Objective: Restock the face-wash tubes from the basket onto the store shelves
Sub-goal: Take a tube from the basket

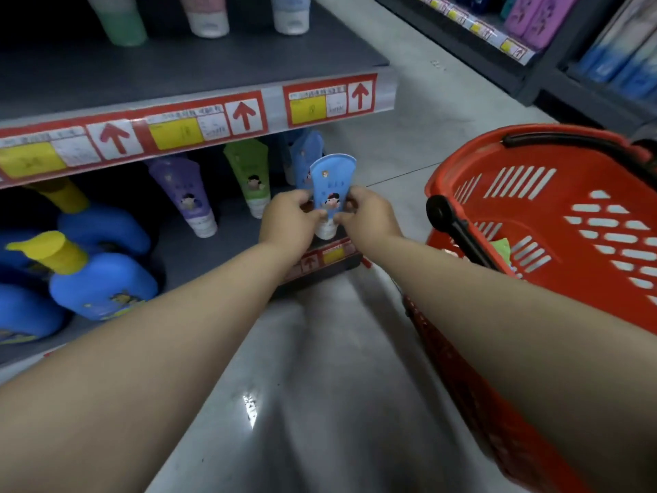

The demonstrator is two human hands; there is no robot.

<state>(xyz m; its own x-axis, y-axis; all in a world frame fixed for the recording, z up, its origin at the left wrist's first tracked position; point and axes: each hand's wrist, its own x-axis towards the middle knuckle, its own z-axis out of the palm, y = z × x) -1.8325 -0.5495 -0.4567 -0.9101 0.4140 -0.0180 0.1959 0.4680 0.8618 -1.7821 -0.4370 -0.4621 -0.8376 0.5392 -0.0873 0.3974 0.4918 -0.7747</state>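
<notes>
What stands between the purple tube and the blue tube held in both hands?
A green tube, cap-down, left of the blue tube, in the head view.

The upper shelf (177, 65) carries three tubes: one mint tube (122, 19), one pink tube (204, 14) and one pale blue tube (289, 12). At the lower shelf (220, 250) there are four tubes: one purple tube (185, 193), one green tube (250, 176), one rear blue tube (302, 154) and one front blue tube (332, 186). Blue bottles with yellow tops number at least three (103, 286) (106, 225) (21, 311); more may be cut off at the left edge. The upper price rail (273, 101) has three yellow tags (32, 160) (176, 133) (307, 108) and three red arrows (113, 137) (245, 115) (359, 96). There is one red basket (569, 165) with one green item (501, 249) showing inside. Two grips are in view: the left grip (288, 222) and the right grip (366, 215).
</notes>
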